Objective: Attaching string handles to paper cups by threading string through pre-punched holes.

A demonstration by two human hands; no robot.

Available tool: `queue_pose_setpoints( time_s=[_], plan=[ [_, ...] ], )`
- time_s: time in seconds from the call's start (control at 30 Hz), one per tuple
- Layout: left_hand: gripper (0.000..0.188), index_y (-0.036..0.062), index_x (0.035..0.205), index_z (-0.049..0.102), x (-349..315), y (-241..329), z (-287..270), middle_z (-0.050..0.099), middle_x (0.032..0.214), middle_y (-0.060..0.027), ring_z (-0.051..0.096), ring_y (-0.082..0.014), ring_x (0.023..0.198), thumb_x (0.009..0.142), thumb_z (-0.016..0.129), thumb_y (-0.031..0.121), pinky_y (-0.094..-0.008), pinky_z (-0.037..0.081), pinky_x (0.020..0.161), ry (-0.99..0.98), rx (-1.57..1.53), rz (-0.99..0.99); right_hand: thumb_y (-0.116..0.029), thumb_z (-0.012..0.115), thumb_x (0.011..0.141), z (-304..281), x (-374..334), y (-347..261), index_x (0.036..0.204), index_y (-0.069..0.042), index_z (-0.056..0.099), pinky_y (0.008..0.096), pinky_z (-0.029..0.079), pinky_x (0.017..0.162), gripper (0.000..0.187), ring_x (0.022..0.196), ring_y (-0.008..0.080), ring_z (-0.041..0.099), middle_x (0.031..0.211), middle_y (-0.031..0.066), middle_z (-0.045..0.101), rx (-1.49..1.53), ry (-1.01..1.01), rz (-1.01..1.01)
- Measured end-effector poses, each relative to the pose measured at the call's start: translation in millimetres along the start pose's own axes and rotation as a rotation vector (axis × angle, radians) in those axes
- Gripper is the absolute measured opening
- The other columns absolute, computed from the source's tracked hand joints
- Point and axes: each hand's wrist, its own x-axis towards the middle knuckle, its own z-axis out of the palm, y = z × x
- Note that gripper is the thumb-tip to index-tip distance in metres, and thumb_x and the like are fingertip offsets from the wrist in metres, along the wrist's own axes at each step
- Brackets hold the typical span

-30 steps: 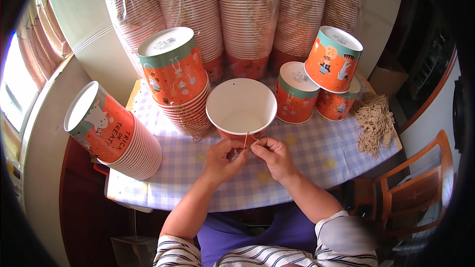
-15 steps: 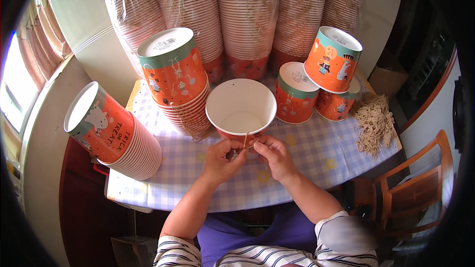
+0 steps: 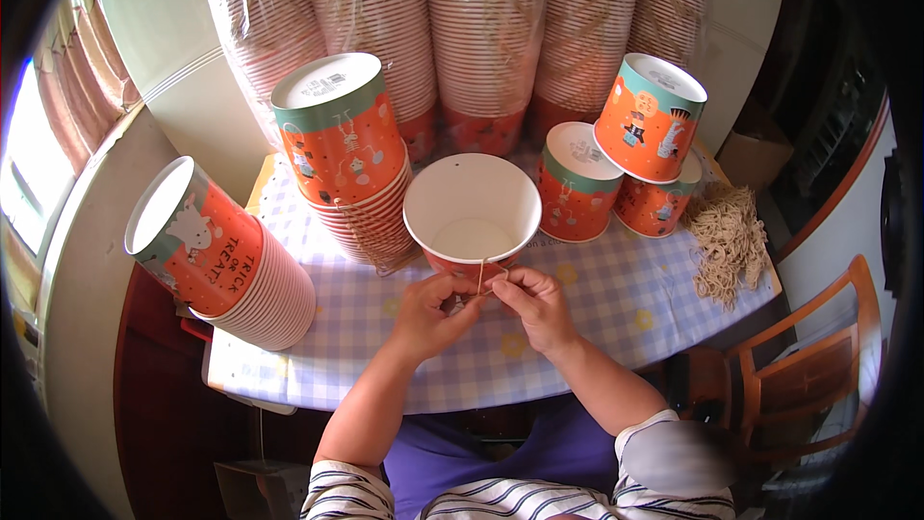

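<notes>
An orange paper bucket (image 3: 472, 195) with a white inside stands upright, mouth up, in front of me. At its near rim hangs a thin tan cord (image 3: 482, 275), which runs down to my fingertips. My left hand (image 3: 435, 312) pinches the cord from the left, fingers curled. From the right, my right hand (image 3: 532, 304) pinches it too, thumb and forefinger pressed together. Both hands are close together just below the near rim. How the cord is fixed to the bucket, and the bucket's lower front, are hidden behind my hands.
A tilted stack of nested buckets (image 3: 226, 255) is at the left. Another upturned stack (image 3: 342, 149) with tan cords stands behind it. Upturned buckets (image 3: 579, 188) sit at the right beside a heap of cords (image 3: 727, 246). Plastic-wrapped bucket stacks (image 3: 484, 29) line the back. A wooden chair (image 3: 808, 356) is at right.
My fingers have shifted very slightly around the cord at the rim. The view has moved a little; the buckets stay where they were.
</notes>
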Motion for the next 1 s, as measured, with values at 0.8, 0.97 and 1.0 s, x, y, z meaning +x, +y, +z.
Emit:
queue_pose_setpoints(
  time_s=[0.8, 0.97, 1.0],
  plan=[
    [0.016, -0.0009, 0.092, 0.064, 3, 7, -10, 0.064, 0.078, -0.0008, 0.052, -0.0038, 0.067, 0.083, 0.065, 0.013, -0.0194, 0.041, 0.059, -0.099, -0.241, -0.344, -0.014, 0.065, 0.085, -2, 14, -14, 0.089, 0.0, 0.068, 0.0188, 0.044, 0.063, 0.015, 0.071, 0.0018, 0.054, 0.077, -0.0014, 0.065, -0.288, -0.035, 0.003],
    [0.017, -0.001, 0.094, 0.065, 1, -4, -7, 0.062, 0.075, 0.0015, 0.05, -0.0025, 0.064, 0.083, 0.062, 0.012, -0.0196, 0.04, 0.056, -0.068, -0.252, -0.326, -0.014, 0.065, 0.085, -2, 14, -8, 0.088, 0.0, 0.068, 0.0192, 0.044, 0.064, 0.015, 0.072, 0.0022, 0.054, 0.078, -0.001, 0.066, -0.231, -0.058, 0.004],
    [0.017, -0.0011, 0.093, 0.065, 1, -5, -7, 0.062, 0.074, 0.0017, 0.05, -0.0025, 0.064, 0.083, 0.062, 0.012, -0.0195, 0.04, 0.056, -0.071, -0.254, -0.331, -0.014, 0.065, 0.085, -3, 14, -8, 0.087, 0.0, 0.068, 0.0193, 0.044, 0.063, 0.015, 0.071, 0.0023, 0.054, 0.077, -0.0008, 0.066, -0.245, -0.052, -0.007]
  ],
)
